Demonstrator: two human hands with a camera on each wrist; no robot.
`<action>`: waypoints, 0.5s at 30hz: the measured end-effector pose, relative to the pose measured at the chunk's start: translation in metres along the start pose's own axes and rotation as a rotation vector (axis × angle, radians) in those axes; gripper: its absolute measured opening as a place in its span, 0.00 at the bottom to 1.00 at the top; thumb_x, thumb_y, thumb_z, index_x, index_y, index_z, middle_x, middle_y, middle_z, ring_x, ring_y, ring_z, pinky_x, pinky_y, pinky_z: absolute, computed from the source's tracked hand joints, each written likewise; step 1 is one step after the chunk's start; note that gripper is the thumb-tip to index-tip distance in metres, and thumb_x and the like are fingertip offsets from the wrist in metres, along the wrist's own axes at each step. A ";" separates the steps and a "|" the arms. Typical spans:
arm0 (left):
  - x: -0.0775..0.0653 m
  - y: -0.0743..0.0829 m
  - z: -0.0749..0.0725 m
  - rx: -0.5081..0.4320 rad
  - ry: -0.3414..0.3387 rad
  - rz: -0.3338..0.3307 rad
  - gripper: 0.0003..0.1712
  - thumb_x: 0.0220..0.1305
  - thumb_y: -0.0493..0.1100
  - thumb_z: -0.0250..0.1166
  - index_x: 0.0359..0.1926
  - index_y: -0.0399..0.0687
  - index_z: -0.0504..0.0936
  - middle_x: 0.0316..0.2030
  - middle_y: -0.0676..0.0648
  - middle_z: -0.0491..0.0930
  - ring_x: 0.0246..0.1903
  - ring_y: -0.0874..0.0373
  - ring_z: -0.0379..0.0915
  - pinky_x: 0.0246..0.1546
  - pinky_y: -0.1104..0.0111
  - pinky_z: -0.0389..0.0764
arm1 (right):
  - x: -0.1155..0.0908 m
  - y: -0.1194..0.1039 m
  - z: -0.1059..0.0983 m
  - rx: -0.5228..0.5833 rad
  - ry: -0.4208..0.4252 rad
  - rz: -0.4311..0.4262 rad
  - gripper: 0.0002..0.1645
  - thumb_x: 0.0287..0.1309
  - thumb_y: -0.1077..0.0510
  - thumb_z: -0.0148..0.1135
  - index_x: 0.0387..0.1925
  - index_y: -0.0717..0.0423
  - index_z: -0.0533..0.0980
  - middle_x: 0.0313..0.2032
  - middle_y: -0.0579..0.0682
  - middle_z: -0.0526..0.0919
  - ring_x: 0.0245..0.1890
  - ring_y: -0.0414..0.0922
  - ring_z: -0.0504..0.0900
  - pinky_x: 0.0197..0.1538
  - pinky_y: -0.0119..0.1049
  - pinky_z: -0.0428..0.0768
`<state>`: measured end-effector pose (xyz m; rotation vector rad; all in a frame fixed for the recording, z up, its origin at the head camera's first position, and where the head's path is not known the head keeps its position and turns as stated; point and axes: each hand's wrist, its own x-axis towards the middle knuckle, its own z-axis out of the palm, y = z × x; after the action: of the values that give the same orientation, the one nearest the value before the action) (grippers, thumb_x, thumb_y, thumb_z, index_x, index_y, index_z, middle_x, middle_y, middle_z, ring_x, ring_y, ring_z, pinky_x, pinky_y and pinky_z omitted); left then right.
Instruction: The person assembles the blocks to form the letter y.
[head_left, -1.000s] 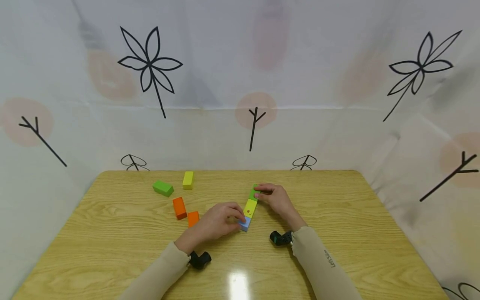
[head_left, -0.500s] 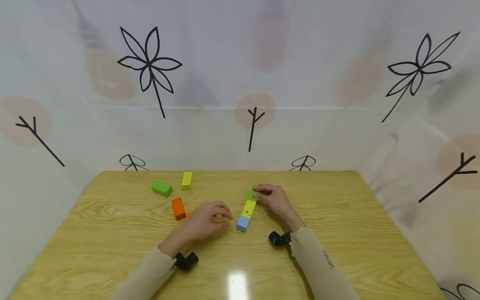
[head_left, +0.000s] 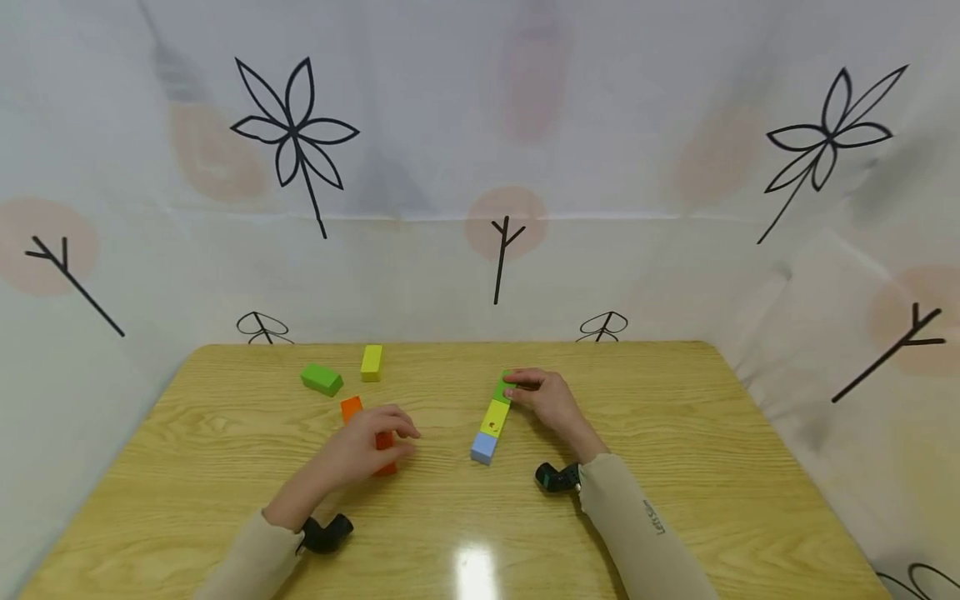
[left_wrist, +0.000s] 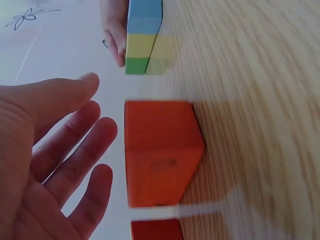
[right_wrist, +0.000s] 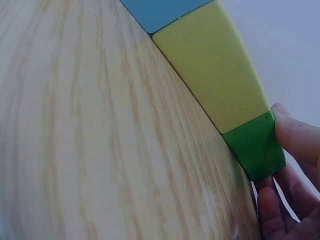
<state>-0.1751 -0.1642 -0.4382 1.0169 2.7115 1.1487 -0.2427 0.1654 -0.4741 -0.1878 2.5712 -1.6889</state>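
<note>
Beginning with the blue block (head_left: 483, 447), a straight row of three extends rearward: the row's yellow block (head_left: 495, 415), bearing a small red mark, abuts its far side, and the row's green block (right_wrist: 255, 145) adjoins the yellow one at the far end. Four more lie left of the blue block: the near orange block (left_wrist: 162, 130), the far orange block (head_left: 351, 407) and, farther back, the loose green block (head_left: 322, 379) and the loose yellow block (head_left: 371, 364). Count: seven blocks (one blue, two yellow, two green, two orange) on the wooden counter (head_left: 660, 408). Beyond the blue block's row, wood extends to the counter's far edge, where patterned cloth (head_left: 412, 275) rises; right of the blue block, a wide stretch reaches the side edge. The left hand (head_left: 363, 442), left of the blue block, is released, fingers loosely spread beside the near orange block and apart from it in the left wrist view. The right hand (head_left: 551, 398), beyond and right of the blue block, grasps the row's green block between thumb and fingers.
</note>
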 end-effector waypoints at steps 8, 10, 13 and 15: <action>-0.014 -0.014 -0.019 0.042 0.012 0.009 0.09 0.61 0.37 0.72 0.43 0.48 0.88 0.43 0.59 0.80 0.43 0.57 0.77 0.41 0.62 0.81 | 0.001 0.001 -0.001 -0.006 0.005 0.025 0.15 0.60 0.60 0.70 0.50 0.54 0.85 0.61 0.53 0.77 0.64 0.54 0.71 0.64 0.48 0.72; -0.017 -0.016 -0.022 0.047 0.016 0.016 0.09 0.61 0.36 0.72 0.43 0.48 0.88 0.43 0.57 0.81 0.42 0.56 0.78 0.40 0.62 0.82 | 0.001 0.000 -0.001 -0.005 0.004 0.028 0.15 0.60 0.60 0.70 0.50 0.54 0.85 0.61 0.53 0.77 0.64 0.53 0.71 0.64 0.48 0.71; -0.020 -0.017 -0.024 0.063 0.009 0.027 0.10 0.59 0.35 0.73 0.42 0.48 0.88 0.44 0.54 0.81 0.42 0.55 0.78 0.37 0.65 0.81 | 0.001 0.000 -0.001 -0.015 0.002 0.020 0.16 0.60 0.60 0.70 0.50 0.55 0.85 0.61 0.53 0.77 0.64 0.54 0.71 0.64 0.49 0.71; -0.021 -0.018 -0.025 0.062 -0.005 0.030 0.10 0.58 0.33 0.73 0.41 0.48 0.87 0.45 0.52 0.80 0.42 0.54 0.77 0.35 0.67 0.81 | 0.000 0.000 -0.001 -0.015 0.004 0.018 0.16 0.60 0.60 0.70 0.50 0.55 0.85 0.61 0.54 0.77 0.64 0.55 0.71 0.64 0.49 0.71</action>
<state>-0.1747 -0.2011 -0.4362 1.0708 2.7530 1.0714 -0.2432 0.1661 -0.4741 -0.1616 2.5813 -1.6655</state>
